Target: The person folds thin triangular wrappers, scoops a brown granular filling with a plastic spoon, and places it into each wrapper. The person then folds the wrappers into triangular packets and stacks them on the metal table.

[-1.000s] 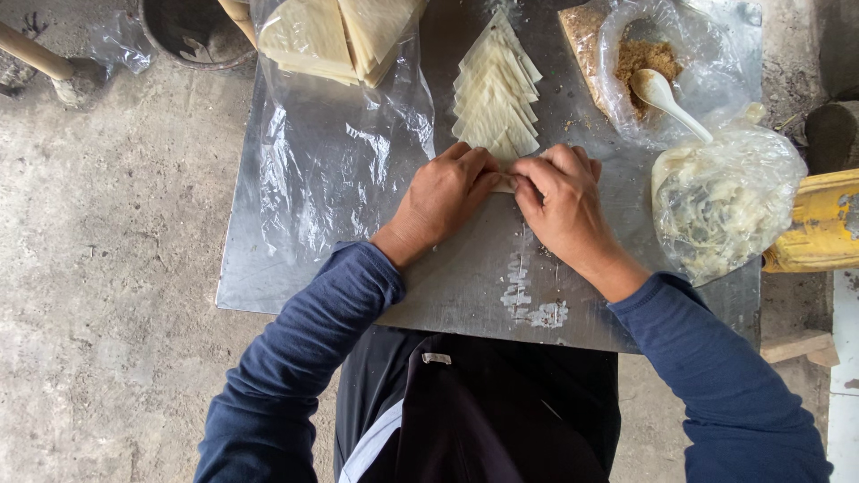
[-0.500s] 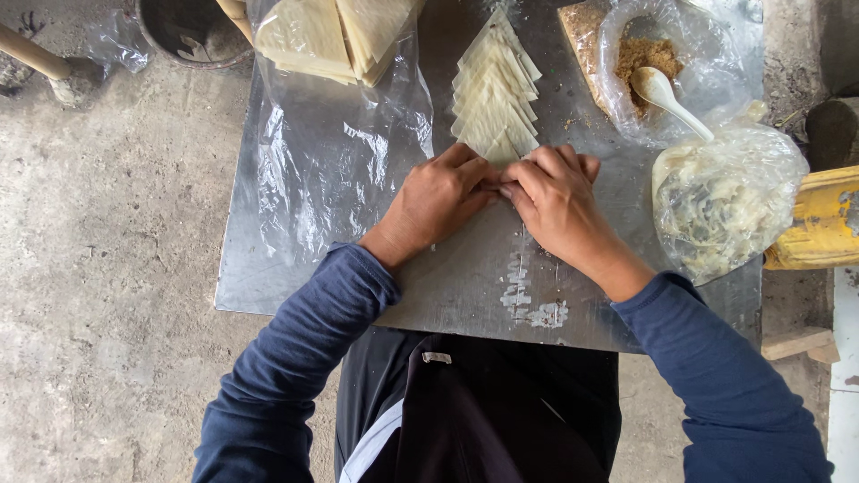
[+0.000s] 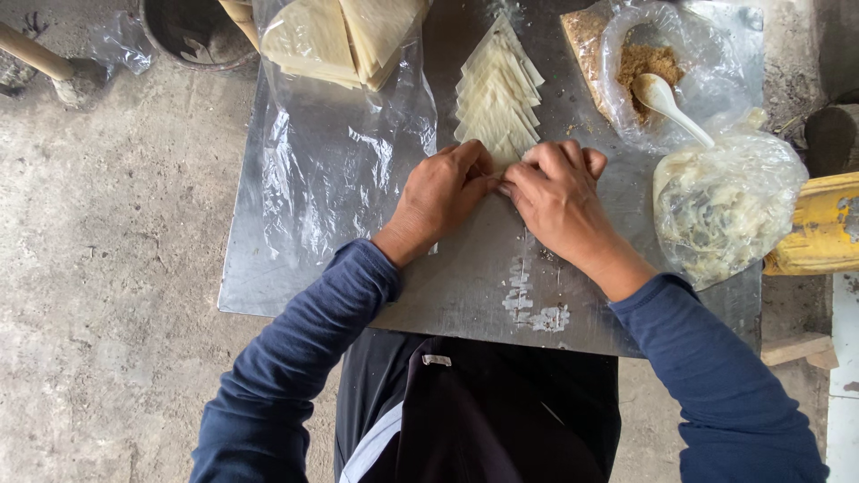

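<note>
My left hand (image 3: 440, 197) and my right hand (image 3: 557, 195) meet at the near end of a row of pale folded pastry triangles (image 3: 497, 98) on a metal table (image 3: 465, 286). The fingertips of both hands pinch a folded pastry piece at the end of that row; the piece itself is mostly hidden under the fingers. The row runs away from me in overlapping layers.
A stack of pastry sheets (image 3: 340, 36) lies on clear plastic (image 3: 331, 170) at the far left. A bag of brown filling (image 3: 649, 63) with a white spoon (image 3: 671, 103) sits far right, beside a bag of pale shreds (image 3: 725, 201). A dark bucket (image 3: 192, 31) stands on the concrete floor.
Both hands have slid a little away from me along the table, up to the near end of the pastry row, still pinched together.
</note>
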